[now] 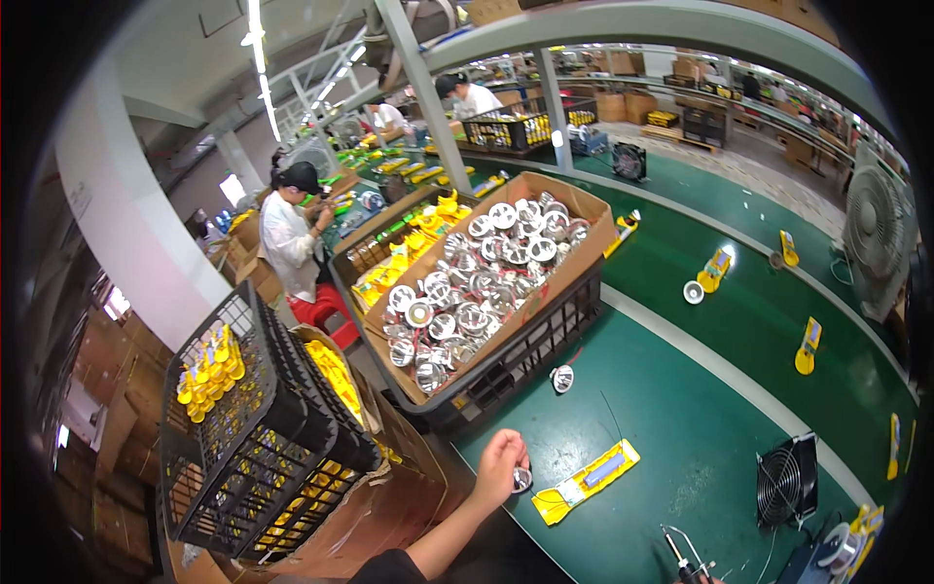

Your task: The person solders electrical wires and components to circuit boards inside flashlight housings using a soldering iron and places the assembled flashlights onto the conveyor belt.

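My left hand (503, 465), fingers closed, pinches a small silver reflector cup (522, 479) at the front edge of the green bench. Just right of it lies a yellow flashlight housing (555, 501) with a blue-grey cylindrical battery (604, 471) and a thin dark wire standing up from it. At the lower edge, a soldering iron (684, 557) with a curved metal tube slants up into view. My right hand is almost wholly cut off beside it, so its grip is hidden. Another reflector (562, 379) with a red wire rests farther up the bench.
A cardboard box (465, 382) of reflectors rests on a black crate behind the bench. Black crates (282, 438) with yellow parts stand at left. A small black fan (787, 479) sits at right. Yellow housings (808, 346) lie on the green conveyor. Co-workers sit beyond.
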Demonstrator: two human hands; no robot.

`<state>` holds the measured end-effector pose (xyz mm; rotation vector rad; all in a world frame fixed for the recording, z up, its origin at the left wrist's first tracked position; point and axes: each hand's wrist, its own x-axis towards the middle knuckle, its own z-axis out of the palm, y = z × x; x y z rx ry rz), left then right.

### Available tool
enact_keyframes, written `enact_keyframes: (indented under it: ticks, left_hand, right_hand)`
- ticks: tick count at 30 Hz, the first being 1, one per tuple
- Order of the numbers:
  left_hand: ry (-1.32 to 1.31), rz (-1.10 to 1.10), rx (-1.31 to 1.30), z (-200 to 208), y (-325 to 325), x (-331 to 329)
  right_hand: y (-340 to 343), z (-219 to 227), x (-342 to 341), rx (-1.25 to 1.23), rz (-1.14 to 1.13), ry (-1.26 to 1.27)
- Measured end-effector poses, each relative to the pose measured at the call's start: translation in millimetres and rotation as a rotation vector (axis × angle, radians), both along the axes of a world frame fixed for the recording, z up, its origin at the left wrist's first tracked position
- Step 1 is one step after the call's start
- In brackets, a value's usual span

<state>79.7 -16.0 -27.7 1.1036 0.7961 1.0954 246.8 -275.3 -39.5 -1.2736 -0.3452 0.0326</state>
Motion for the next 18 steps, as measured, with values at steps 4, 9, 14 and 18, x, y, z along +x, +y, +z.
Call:
enact_keyframes:
  ticks: [4,9,14,18]
  left_hand:
    - [0.105,-0.053,0.023,-3,-15,-10]
    - [0.209,-0.088,-0.016,-6,-25,-22]
    - [0.243,-0.153,-0.052,-6,-22,-28]
    - [0.281,-0.276,-0.12,15,-24,-30]
  right_hand:
    - [-6,-3,0,0.025,0.111,0.183]
    - [-8,-5,4,-0.055,0.147,0.314]
    - [6,-12,13,-0.518,-0.004,-0.501]
    - [25,4,-1,0.059,0.165,0.022]
